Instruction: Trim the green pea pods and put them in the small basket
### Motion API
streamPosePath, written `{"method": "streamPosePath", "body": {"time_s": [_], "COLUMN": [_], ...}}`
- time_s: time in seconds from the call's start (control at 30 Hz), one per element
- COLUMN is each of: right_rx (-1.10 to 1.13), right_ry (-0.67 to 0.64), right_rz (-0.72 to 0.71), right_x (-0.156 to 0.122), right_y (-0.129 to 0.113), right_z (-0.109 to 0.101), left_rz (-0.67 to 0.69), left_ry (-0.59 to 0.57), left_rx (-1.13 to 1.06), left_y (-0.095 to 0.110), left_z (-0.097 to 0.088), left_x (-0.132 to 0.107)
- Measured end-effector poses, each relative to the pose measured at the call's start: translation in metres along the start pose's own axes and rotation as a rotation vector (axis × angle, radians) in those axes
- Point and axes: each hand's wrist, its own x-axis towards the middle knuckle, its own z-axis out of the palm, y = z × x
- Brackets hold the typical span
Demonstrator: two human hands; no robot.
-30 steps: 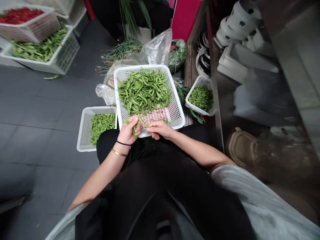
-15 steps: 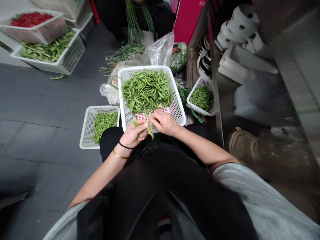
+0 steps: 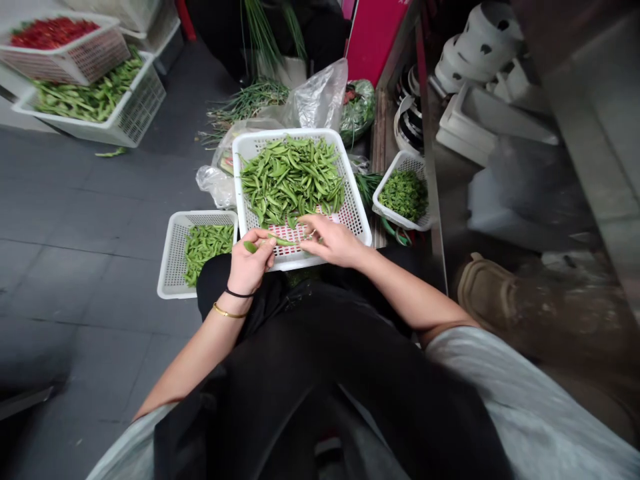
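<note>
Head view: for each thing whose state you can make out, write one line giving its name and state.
Left hand: fingers closed on a green pod.
Right hand: fingers and thumb apart, beside that pod's tip; contact unclear.
Large basket: partly filled, loose pods heaped toward its far end.
Left small basket: partly filled.
Right small basket: holding leafy greens.
Red-filled basket: stacked on another basket.
Plastic bag: crumpled.

Soft light is filling the middle, glinting off a far plastic bag (image 3: 319, 99); the dim right is blurring.
</note>
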Motion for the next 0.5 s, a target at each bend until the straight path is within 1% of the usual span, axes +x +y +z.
{"method": "streamPosePath", "body": {"time_s": [0.07, 0.1, 0.13, 0.17, 0.23, 0.27, 0.3, 0.33, 0.4, 0.43, 0.5], "right_rx": [-0.115, -0.155, -0.172, -0.17, -0.133, -0.111, -0.088, -0.065, -0.005, 0.039, 0.14], "right_ry": [-0.118, -0.157, -0.184, -0.2, -0.21, -0.202, -0.181, -0.152, -0.097, -0.096, -0.171], "right_rz": [-0.071, -0.112, -0.152, -0.189, -0.255, -0.276, -0.288, -0.295, -0.301, -0.307, -0.332], "right_x": [0.003, 0.003, 0.004, 0.004, 0.003, 0.003, 0.003, 0.004, 0.004, 0.004, 0.004], "right_y": [-0.004, -0.006, -0.006, -0.006, -0.007, -0.007, -0.007, -0.007, -0.007, -0.006, -0.005], "right_z": [0.009, 0.013, 0.015, 0.016, 0.018, 0.018, 0.018, 0.018, 0.016, 0.014, 0.008], "left_rz": [0.06, 0.105, 0.149, 0.186, 0.213, 0.202, 0.176, 0.139, 0.032, -0.031, -0.154], "left_ry": [-0.037, -0.08, -0.153, -0.254, -0.47, -0.543, -0.58, -0.582, -0.551, -0.555, -0.612], "left_rx": [0.168, 0.282, 0.403, 0.513, 0.645, 0.657, 0.64, 0.599, 0.48, 0.421, 0.334], "left_y": [0.004, 0.007, 0.01, 0.012, 0.015, 0.016, 0.016, 0.015, 0.013, 0.012, 0.01], "left_z": [-0.003, -0.004, -0.005, -0.006, -0.004, -0.002, 0.0, 0.002, 0.003, 0.002, -0.002], "left_x": [-0.001, -0.002, -0.002, -0.003, -0.003, -0.003, -0.003, -0.003, -0.002, -0.001, 0.001]}}
